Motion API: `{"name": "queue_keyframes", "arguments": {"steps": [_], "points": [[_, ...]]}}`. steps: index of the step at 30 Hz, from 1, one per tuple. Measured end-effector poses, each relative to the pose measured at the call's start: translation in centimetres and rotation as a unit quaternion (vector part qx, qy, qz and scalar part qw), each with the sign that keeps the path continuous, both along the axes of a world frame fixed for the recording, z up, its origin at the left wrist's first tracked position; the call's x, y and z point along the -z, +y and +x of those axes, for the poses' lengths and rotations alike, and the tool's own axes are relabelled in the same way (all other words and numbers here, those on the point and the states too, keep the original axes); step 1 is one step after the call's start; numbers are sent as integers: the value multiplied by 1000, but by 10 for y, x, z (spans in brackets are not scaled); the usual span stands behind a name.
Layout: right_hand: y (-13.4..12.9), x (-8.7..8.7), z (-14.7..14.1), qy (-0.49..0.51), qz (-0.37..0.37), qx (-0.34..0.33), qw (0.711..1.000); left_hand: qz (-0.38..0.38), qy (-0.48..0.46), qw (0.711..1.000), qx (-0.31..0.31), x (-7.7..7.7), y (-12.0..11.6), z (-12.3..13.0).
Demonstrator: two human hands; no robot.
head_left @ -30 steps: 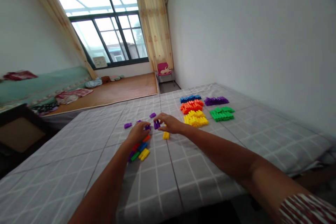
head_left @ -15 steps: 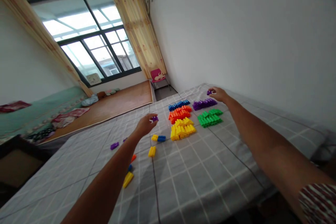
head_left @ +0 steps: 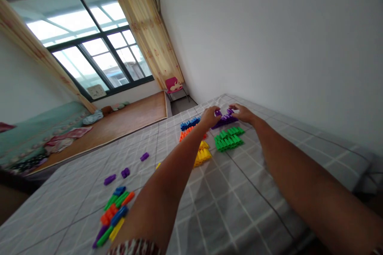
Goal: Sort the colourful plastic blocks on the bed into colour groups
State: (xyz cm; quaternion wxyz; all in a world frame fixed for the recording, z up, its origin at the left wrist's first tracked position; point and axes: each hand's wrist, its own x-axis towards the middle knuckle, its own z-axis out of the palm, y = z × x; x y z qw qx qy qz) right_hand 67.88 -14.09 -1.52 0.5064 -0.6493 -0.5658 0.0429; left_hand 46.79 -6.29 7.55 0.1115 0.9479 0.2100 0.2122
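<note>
My left hand (head_left: pixel 210 117) reaches over the far part of the sheet, its fingers pinched on a small purple plastic block (head_left: pixel 218 113). Facing it, my right hand (head_left: pixel 243 114) grips another purple block (head_left: pixel 229 111). Both blocks are at the top of the purple block pile (head_left: pixel 225 122); whether they rest on it I cannot tell. A green block pile (head_left: pixel 229 139) lies just in front. Left of these, my left arm partly covers the orange pile (head_left: pixel 186 133) and yellow pile (head_left: pixel 204 157), with the blue pile (head_left: pixel 190 123) behind.
Loose purple blocks (head_left: pixel 125 173) lie left on the grey checked sheet (head_left: pixel 227 207). Nearer me is a mixed cluster of green, blue, yellow and orange blocks (head_left: pixel 110 215). A white wall (head_left: pixel 269 40) borders the right side. A pink chair (head_left: pixel 172 83) stands beyond, below the curtain.
My left hand has carried its purple block right and away from me, to the purple pile. My right hand has lowered its block towards the same pile. The view has shifted slightly.
</note>
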Motion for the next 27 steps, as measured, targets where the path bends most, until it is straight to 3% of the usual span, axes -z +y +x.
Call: {"name": "queue_keyframes", "arguments": {"steps": [4,12,22,27], "points": [[3,2,0,-16,6,1,1000,-23,24,999,-34,17,7,28],[8,3,-5,-43,-11,-4,999,-42,71,995,-51,36,17,40],[7,4,-6,-36,-32,-29,998,-30,103,994,-39,41,16,40],[4,0,-8,-12,-3,-15,1000,-23,56,997,-38,34,18,26]]}}
